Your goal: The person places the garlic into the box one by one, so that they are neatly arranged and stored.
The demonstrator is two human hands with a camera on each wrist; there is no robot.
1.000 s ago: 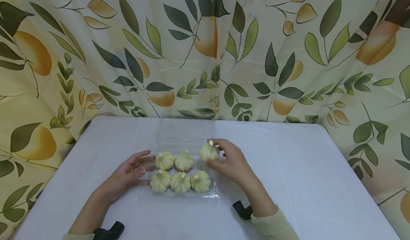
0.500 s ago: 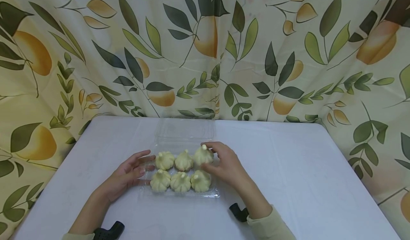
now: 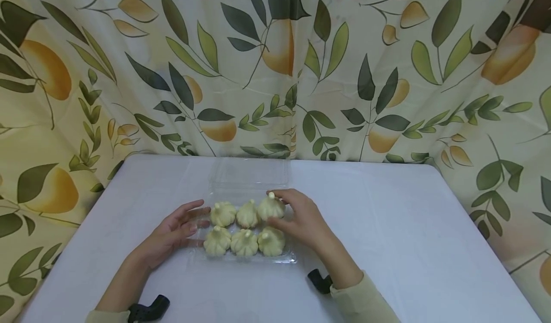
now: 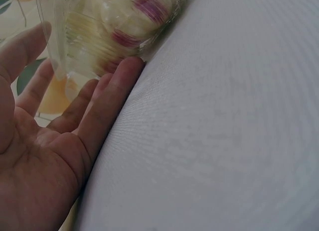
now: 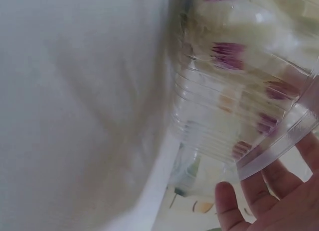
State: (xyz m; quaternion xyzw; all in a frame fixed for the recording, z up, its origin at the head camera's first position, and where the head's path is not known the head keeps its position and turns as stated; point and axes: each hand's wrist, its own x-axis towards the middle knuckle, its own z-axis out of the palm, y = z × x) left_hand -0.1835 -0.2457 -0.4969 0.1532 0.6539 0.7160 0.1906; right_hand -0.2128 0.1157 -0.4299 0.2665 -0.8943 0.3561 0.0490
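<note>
A clear plastic clamshell box [image 3: 289, 260] holds pale garlic bulbs in two rows, with purple-streaked sides showing through its wall in both wrist views. At the back right corner, my right hand [image 3: 304, 220] grips a garlic bulb [image 3: 271, 207] between thumb and fingers, level with its row. In the right wrist view, fingers [image 5: 259, 191] reach over the rim. My left hand [image 3: 170, 234] stays at the box's left side, fingers extended and fingertips right at the wall. Seen from the left wrist, that hand [image 4: 65, 136] lies palm up along the cloth beside the box [image 4: 57, 37].
The box's transparent lid [image 3: 249, 172] lies folded back toward the far table edge. A white cloth covers the table [image 3: 387, 227]. Behind hangs a curtain [image 3: 275, 88] printed with leaves and fruit. Black devices [image 3: 148, 308] sit at both wrists.
My right hand has moved left and slightly down, bringing the garlic bulb from the box's right edge into the back row's right end. The left hand has kept its place.
</note>
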